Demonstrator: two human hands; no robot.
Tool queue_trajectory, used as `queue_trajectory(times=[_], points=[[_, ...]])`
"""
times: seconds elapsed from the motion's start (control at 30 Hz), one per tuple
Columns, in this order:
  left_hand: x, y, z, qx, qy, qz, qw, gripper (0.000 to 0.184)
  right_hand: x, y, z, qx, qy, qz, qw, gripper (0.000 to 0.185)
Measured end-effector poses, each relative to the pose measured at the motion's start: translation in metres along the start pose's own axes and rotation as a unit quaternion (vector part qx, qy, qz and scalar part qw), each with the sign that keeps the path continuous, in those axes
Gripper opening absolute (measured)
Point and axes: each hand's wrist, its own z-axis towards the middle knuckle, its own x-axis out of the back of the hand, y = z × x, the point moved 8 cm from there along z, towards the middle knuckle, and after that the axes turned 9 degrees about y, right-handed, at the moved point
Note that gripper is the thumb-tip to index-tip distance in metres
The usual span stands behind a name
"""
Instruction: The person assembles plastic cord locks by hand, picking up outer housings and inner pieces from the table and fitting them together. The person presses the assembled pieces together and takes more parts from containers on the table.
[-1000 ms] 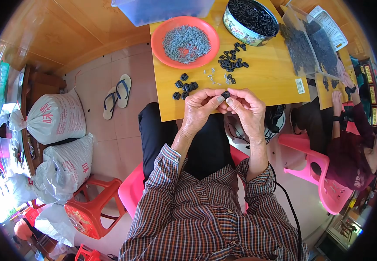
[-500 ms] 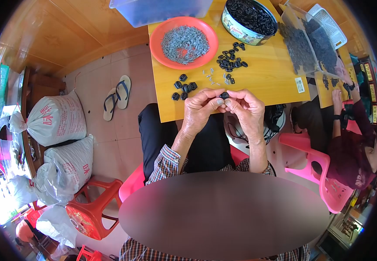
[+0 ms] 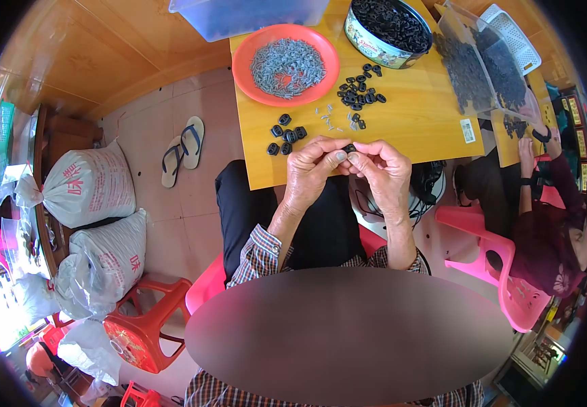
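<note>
Close to the table's near edge, my left hand [image 3: 314, 166] and my right hand [image 3: 383, 168] meet fingertip to fingertip. Between them they pinch a small black plastic cord lock [image 3: 349, 148], partly covered by the thumbs. Loose black cord-lock pieces [image 3: 359, 93] lie just beyond the hands, with small grey springs [image 3: 329, 119] beside them. To the left sits a group of several black cord locks [image 3: 287, 135]. A red plate [image 3: 240, 80] farther back bears a heap of similar small grey pieces.
A round tin [image 3: 375, 51] full of black parts and a clear bin [image 3: 466, 74] stand at the back of the yellow table [image 3: 415, 129]. At right a co-worker's hand [image 3: 527, 150] touches black parts. Sacks [image 3: 90, 186], sandals [image 3: 192, 142] and a red stool [image 3: 141, 325] occupy the left.
The cord lock has tilted slightly between my fingertips, while both hands stay nearly in place. At right, the co-worker's hands have shifted a little over the black parts.
</note>
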Motion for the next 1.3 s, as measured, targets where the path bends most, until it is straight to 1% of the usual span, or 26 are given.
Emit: queue_trajectory(times=[0.03,0.2,0.27,0.33,0.4,0.47,0.6,0.63,0.67,0.73,0.8,0.87,1.07,1.17,1.23,1.27,1.3], points=[[0.0,0.0,0.0,0.002,0.0,0.003,1.0,0.023,0.001,0.0,0.0,0.008,0.005,-0.021,1.0,0.012],[0.001,-0.002,0.0,0.015,0.003,0.004,1.0,0.021,-0.003,-0.001,-0.001,0.026,0.005,-0.014,1.0,0.009],[0.002,-0.007,0.0,0.046,0.0,0.014,0.999,0.018,-0.003,0.001,-0.002,0.033,0.007,-0.012,0.999,0.009],[0.001,-0.004,-0.001,0.035,0.002,0.025,0.999,0.018,-0.004,0.001,-0.002,0.053,0.006,-0.041,0.998,0.01],[0.0,-0.002,-0.001,0.022,0.004,0.035,0.999,0.019,-0.007,-0.003,-0.003,0.07,0.006,-0.042,0.997,0.011],[0.001,-0.007,-0.001,0.06,0.02,-0.033,0.997,0.022,-0.008,-0.009,-0.003,0.089,0.007,-0.044,0.995,0.012],[0.0,-0.006,-0.001,0.062,0.017,-0.045,0.997,0.024,-0.012,-0.015,-0.004,0.091,-0.006,-0.036,0.995,0.018],[0.002,-0.007,0.0,0.048,0.018,-0.034,0.998,0.024,-0.012,-0.016,-0.004,0.097,-0.005,-0.034,0.995,0.02],[0.002,-0.005,0.001,0.035,0.019,-0.024,0.999,0.023,-0.012,-0.017,-0.004,0.099,-0.005,-0.033,0.995,0.02],[0.002,-0.006,0.001,0.041,0.019,-0.032,0.998,0.024,-0.013,-0.019,-0.005,0.105,-0.013,-0.05,0.993,0.021],[0.003,-0.008,0.001,0.046,0.019,-0.04,0.998,0.024,-0.012,-0.017,-0.005,0.099,-0.009,-0.048,0.994,0.02],[0.003,-0.008,0.003,0.04,0.019,-0.043,0.998,0.021,-0.011,-0.014,-0.004,0.091,-0.005,-0.047,0.995,0.019],[0.001,-0.008,0.001,0.054,0.012,-0.039,0.998,0.02,-0.009,-0.013,-0.003,0.117,-0.009,-0.051,0.992,0.018],[0.003,-0.01,0.002,0.064,0.017,-0.056,0.996,0.02,-0.009,-0.012,-0.003,0.107,0.001,-0.043,0.993,0.016],[0.004,-0.011,0.002,0.07,0.022,-0.064,0.995,0.021,-0.008,-0.003,-0.002,0.055,0.015,-0.019,0.998,0.013],[0.005,-0.013,0.002,0.077,0.029,-0.073,0.994,0.024,-0.006,-0.001,-0.002,0.056,0.016,-0.017,0.998,0.013],[0.005,-0.014,0.002,0.076,0.028,-0.071,0.994,0.024,-0.005,0.001,-0.001,0.068,0.005,-0.049,0.996,0.011]])
